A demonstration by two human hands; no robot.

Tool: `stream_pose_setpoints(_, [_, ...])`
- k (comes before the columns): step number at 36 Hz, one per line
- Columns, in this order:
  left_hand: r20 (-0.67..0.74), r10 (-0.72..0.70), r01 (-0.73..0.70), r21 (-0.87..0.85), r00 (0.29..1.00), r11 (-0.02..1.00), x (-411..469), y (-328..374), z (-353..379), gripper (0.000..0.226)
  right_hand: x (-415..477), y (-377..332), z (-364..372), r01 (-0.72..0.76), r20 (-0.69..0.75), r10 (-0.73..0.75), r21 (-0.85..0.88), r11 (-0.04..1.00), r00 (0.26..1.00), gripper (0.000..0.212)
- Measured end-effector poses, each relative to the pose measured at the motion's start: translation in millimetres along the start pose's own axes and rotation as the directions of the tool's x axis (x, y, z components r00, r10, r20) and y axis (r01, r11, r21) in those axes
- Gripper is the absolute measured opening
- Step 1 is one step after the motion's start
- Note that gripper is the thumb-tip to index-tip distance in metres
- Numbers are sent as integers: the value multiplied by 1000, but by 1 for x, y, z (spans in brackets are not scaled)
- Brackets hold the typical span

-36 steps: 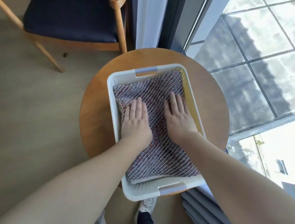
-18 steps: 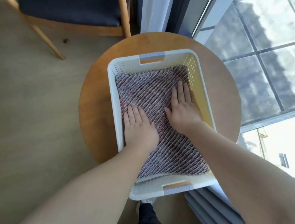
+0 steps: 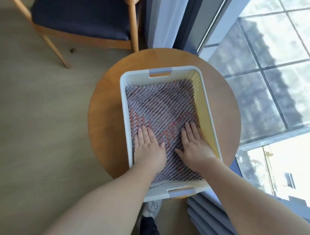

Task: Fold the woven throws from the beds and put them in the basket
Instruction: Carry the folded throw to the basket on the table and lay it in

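Note:
A folded woven throw [image 3: 161,106], grey and purple with red patches, lies flat inside a white plastic basket [image 3: 122,102] and fills its floor. My left hand [image 3: 149,147] presses flat on the throw's near left part, fingers straight and together. My right hand [image 3: 195,145] lies flat on the near right part, close to the basket's right wall. Both palms face down. My forearms cross the basket's near rim and hide the throw's near edge.
The basket stands on a small round wooden table [image 3: 104,115]. A wooden chair with a dark blue seat [image 3: 82,4] stands behind it to the left. Curtains [image 3: 162,12] and a large window [image 3: 284,60] are at the right. My shoe [image 3: 152,207] shows below the table.
Both hands have slid along the throw toward me, from the middle of the basket to its near end. The basket has stayed in place.

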State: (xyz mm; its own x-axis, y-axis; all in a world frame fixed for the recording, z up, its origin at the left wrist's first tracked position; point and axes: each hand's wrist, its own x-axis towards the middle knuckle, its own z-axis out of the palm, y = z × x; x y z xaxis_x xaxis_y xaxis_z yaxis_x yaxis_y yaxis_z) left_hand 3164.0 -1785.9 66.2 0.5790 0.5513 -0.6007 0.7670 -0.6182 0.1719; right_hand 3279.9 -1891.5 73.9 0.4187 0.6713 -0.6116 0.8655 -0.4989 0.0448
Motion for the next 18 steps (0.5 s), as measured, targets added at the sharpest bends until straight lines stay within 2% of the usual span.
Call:
stream_pose_setpoints(4, [62, 80, -69, -153, 995, 986, -15, -4, -51, 64, -19, -12, -47, 34, -144, -15, 130, 991, 989, 49])
stream_pose_setpoints(7, [-71, 189, -198, -170, 979, 965, -37, -20, -104, 54, -33, -30, -95, 38, -260, 29, 248, 968, 965, 29])
stream_pose_setpoints(9, [-192, 218, -245, -130, 957, 961, -55, -40, -142, 46, -47, -50, -133, 43, -306, 67, 337, 940, 950, 30])
stream_pose_setpoints(12, [-333, 196, -240, -97, 922, 966, -90, -85, -196, 42, -70, -86, -189, 90, -377, 64, 377, 922, 924, 43])
stream_pose_setpoints(18, [-519, 21, -114, -149, 855, 982, -172, -201, -277, 49, -122, -179, -286, 227, -536, -20, 325, 918, 844, 40])
